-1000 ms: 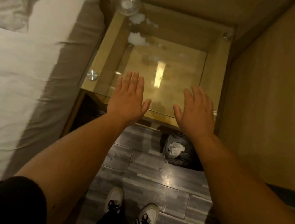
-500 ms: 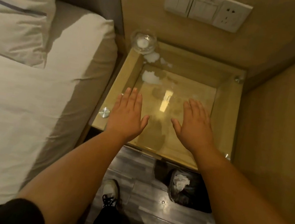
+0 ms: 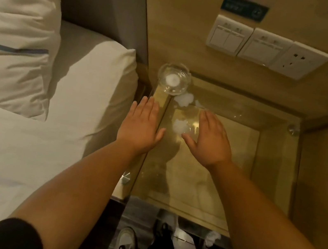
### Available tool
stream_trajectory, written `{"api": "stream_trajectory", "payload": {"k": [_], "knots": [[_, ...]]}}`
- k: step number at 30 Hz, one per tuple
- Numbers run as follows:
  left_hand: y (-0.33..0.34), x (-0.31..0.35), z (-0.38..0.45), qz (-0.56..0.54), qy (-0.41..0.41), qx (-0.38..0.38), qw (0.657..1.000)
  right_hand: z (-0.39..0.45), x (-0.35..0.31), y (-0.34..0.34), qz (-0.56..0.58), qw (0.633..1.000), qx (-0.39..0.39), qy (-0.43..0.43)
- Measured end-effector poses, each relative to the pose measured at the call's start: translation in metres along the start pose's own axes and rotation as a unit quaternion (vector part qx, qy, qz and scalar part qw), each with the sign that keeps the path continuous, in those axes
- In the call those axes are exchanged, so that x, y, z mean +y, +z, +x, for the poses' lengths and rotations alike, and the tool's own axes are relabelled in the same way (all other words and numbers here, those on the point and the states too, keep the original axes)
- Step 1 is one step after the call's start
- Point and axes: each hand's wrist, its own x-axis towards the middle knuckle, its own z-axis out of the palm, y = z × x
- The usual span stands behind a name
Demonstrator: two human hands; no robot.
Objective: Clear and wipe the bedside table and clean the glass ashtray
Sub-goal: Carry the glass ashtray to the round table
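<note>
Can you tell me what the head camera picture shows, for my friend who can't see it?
Two bare, open hands, left hand and right hand, reach over a glass-topped bedside table. A glass ashtray sits at its far left corner with white crumpled tissue beside it. A bed lies left.

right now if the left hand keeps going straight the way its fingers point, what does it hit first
Most likely the glass ashtray. The left hand is open and flat, fingers aimed toward the table's back left corner, where the ashtray sits just beyond them. Its height above the glass is unclear, so it might pass over the rim.
</note>
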Motion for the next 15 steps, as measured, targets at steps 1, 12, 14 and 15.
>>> {"api": "stream_trajectory", "payload": {"k": [1,12,14,15], "knots": [[0.003,-0.002,0.008,-0.009,-0.003,0.0,1.0,0.011,0.002,0.002,0.004,1.0,-0.006,-0.002],[0.026,-0.031,0.117,-0.131,-0.06,0.011,0.99,0.139,0.021,0.022,0.09,0.995,-0.025,-0.03],[0.026,-0.034,0.125,-0.172,-0.058,0.011,0.983,0.151,0.022,0.025,0.097,0.994,-0.021,-0.033],[0.026,-0.036,0.129,-0.19,-0.055,0.014,0.98,0.156,0.022,0.026,0.104,0.994,-0.019,-0.037]]}}
